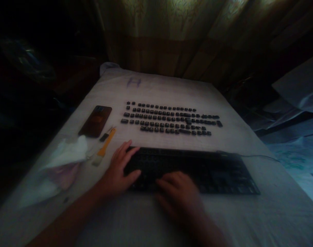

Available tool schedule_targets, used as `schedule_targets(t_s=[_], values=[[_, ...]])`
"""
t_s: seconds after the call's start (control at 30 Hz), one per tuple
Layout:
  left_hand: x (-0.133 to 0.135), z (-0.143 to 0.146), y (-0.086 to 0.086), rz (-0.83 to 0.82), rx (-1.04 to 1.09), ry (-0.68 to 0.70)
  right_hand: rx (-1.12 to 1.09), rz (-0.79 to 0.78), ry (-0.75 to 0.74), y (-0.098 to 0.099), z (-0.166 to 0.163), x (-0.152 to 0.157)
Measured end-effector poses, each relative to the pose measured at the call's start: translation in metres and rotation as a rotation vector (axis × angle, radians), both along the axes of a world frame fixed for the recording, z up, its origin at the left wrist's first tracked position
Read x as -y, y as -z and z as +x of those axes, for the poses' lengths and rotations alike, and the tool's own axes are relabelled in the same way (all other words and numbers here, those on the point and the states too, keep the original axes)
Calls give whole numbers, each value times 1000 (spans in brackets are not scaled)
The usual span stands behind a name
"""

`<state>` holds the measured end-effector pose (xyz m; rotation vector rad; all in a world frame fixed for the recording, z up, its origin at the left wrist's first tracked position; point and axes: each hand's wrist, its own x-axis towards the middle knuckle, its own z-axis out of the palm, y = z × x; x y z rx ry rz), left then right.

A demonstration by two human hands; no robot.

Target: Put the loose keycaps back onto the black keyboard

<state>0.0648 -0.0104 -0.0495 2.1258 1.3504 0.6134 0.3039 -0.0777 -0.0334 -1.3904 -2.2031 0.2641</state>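
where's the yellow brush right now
In the head view, the yellow brush lies left of centre on the tabletop, between the phone and the person's left hand, its bristles pointing toward the near edge.

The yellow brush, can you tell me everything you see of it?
The brush has a yellow-orange, plastic-looking handle and pale bristles. It lies slanted on the pale cloth, bristles nearer the person. The left hand is to its right, with no grip on it. A small dark object lies beside the handle.
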Motion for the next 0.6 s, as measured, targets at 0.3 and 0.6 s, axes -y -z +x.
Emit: schedule_targets(t_s=[0.3, 0.6], values=[[-3, 0, -1, 10, 32, -58, -11, 20, 82, 4, -10, 1], [-2, 1, 2, 98, -37, -27, -37, 5, 76, 2, -9, 0]])
